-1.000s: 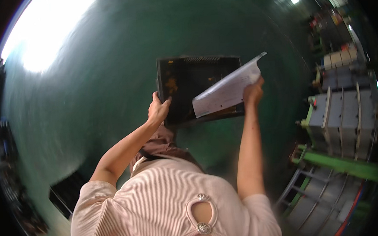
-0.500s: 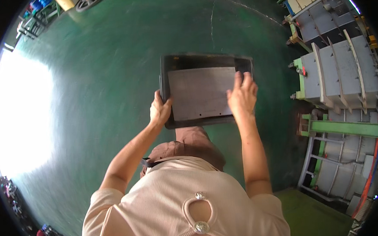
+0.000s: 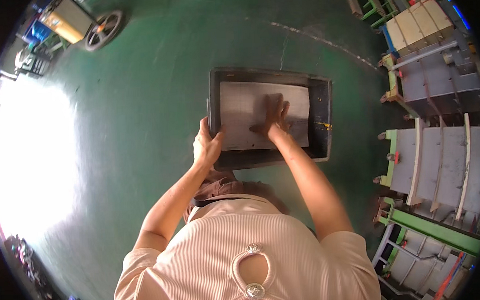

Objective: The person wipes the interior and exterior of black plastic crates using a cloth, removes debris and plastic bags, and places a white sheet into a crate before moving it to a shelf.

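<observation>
A black rectangular plastic bin (image 3: pixel 276 161) is held up in front of my waist. My left hand (image 3: pixel 207 144) grips its left wall, thumb over the rim and fingers outside. On the bin's bottom lies a pale flat rectangular sheet (image 3: pixel 243 112), which covers most of the base and leaves a dark strip along the right side. My right hand (image 3: pixel 274 117) reaches down into the bin with its fingers spread over the sheet. Whether the fingertips press on the sheet is hard to tell in the shade.
Grey panelled carts (image 3: pixel 430 159) with green frames and castors line the right side. A yellowish cart (image 3: pixel 65 20) with a large spoked wheel (image 3: pixel 103 30) stands at the far left. Green floor (image 3: pixel 140 101) lies around me, with bright glare on the left.
My right hand has moved left and down into the bin from near its right side. The carts have shifted nearer in view as I move forward. My left hand keeps its grip.
</observation>
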A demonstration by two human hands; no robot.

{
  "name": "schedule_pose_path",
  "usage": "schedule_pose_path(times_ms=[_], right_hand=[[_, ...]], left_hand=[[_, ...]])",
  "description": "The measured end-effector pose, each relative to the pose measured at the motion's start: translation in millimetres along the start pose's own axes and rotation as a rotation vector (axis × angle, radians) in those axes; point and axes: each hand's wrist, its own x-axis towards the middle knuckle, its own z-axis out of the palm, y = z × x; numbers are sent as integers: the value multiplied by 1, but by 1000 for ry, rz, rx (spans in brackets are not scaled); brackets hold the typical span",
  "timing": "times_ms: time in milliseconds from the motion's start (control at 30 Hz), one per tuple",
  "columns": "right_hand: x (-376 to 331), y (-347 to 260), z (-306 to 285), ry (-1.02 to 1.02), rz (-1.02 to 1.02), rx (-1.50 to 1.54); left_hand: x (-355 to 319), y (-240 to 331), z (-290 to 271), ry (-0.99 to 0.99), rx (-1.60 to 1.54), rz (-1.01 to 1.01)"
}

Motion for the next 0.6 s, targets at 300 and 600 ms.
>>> schedule_pose_path(times_ms=[300,600], right_hand=[[193,17,-178,519,-326,377],[508,72,-305,799,-215,558]], left_hand=[[324,87,42,-57,22,-149],[589,49,14,462,-195,-816]])
